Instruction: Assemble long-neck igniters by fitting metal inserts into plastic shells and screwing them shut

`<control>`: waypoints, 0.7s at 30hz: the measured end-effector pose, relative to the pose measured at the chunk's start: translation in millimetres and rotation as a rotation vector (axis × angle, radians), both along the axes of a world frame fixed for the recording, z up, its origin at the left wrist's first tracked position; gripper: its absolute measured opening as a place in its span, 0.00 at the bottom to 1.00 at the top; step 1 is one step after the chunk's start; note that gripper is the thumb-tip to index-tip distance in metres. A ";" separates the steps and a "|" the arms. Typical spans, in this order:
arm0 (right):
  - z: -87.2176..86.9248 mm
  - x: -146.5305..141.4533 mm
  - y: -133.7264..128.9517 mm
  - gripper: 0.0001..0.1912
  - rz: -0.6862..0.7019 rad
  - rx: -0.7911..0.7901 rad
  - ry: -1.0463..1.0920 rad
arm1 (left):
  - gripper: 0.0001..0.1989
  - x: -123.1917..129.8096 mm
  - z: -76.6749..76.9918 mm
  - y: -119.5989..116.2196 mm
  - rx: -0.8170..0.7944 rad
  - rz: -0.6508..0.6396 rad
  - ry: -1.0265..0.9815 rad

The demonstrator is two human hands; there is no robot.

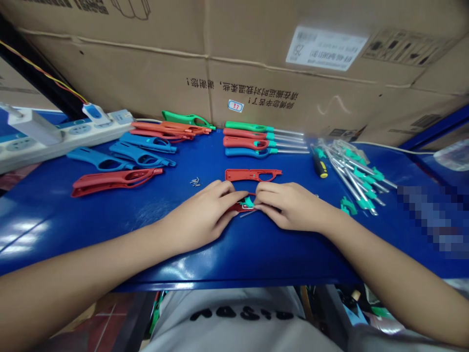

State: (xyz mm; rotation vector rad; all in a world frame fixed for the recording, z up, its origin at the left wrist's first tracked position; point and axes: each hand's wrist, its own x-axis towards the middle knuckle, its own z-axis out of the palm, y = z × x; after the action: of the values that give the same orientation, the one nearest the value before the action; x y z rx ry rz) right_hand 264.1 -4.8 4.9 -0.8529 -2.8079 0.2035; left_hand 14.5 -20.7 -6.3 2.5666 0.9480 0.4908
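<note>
Left hand [216, 208]: thumb and fingers pinched on left end of red shell [238, 208], low over the blue table [220, 259], between both hands. Right hand [287, 205]: fingers curled close together, tips at the shell's right end, by the green part [249, 202]; can't tell if clamped, contact hidden. Second red shell [240, 175] lies just beyond the hands. Screws [195, 182] near left hand. Screwdriver [319, 164] beyond right hand.
</note>
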 end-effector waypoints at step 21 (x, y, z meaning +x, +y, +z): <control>8.0 13.9 21.1 0.06 -0.474 0.183 0.335 | 0.22 -1.8 -5.8 -2.3 0.271 -0.011 0.259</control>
State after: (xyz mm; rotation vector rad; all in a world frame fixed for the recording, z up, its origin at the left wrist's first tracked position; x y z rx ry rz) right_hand 278.0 16.3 12.9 -1.2683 -2.2061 0.0118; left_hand 12.8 -22.9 -12.1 2.9327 1.0113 0.3049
